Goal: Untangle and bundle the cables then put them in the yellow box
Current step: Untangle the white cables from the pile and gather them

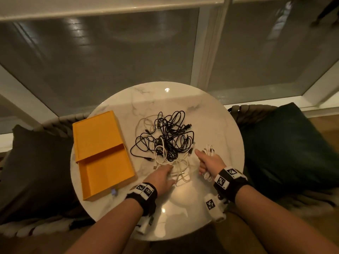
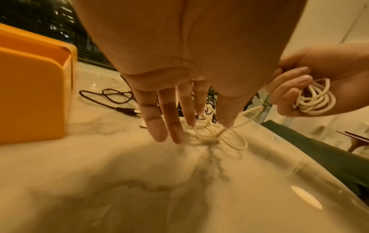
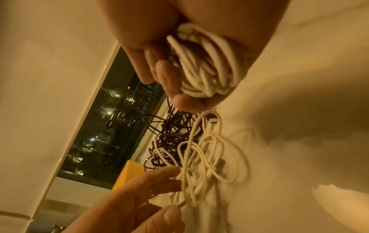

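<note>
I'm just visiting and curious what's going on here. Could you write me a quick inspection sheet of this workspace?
Surface: round white marble table, glossy.
Job's things: yellow box, slid open and nothing seen inside, on the table's left; its sleeve lies behind it.
Clutter: nothing seen.
Hands: left hand, fingers straight, reaches onto the loose white cables; right hand grips a coiled white cable.
Cables: tangled black cables lie mid-table, mixed with the white ones.
Surroundings: dark cushions on both sides, windows with drawn blinds behind.
</note>
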Tool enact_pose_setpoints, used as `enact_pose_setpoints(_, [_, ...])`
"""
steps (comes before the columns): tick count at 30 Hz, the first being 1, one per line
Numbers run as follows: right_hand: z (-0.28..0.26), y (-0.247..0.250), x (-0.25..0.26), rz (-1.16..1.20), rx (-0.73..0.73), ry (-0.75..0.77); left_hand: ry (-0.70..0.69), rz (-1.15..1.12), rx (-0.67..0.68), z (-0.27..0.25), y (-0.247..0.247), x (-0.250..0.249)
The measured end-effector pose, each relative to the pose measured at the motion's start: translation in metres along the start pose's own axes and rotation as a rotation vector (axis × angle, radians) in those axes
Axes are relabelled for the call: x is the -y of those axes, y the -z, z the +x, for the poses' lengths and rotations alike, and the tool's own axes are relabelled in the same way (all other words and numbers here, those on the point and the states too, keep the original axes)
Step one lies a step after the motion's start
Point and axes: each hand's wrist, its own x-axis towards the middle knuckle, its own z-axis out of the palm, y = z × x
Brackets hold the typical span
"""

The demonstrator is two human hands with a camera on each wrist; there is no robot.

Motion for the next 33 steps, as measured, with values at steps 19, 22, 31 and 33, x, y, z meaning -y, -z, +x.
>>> enact_pose_setpoints(19, [0.007, 0.011, -0.019, -0.061, -0.030, -0.038, -0.260, -0.240, -0.196, 0.004, 0.020, -0.028])
enact_pose_setpoints(22, [0.011, 0.015, -0.004, 0.207, -0.043, -0.044, -0.205, -0.207, -0.191, 0.001, 0.022, -0.027])
enact_pose_setpoints(31, [0.032, 0.034, 0.021, 0.238, -0.085, -0.066, -0.012, -0.167, -0.258, -0.009, 0.025, -0.016])
enact_pose_setpoints(33, [0.037, 0.035, 0.017, 0.102, -0.066, -0.058, 0.013, -0.237, -0.311, -0.010, 0.027, -0.021])
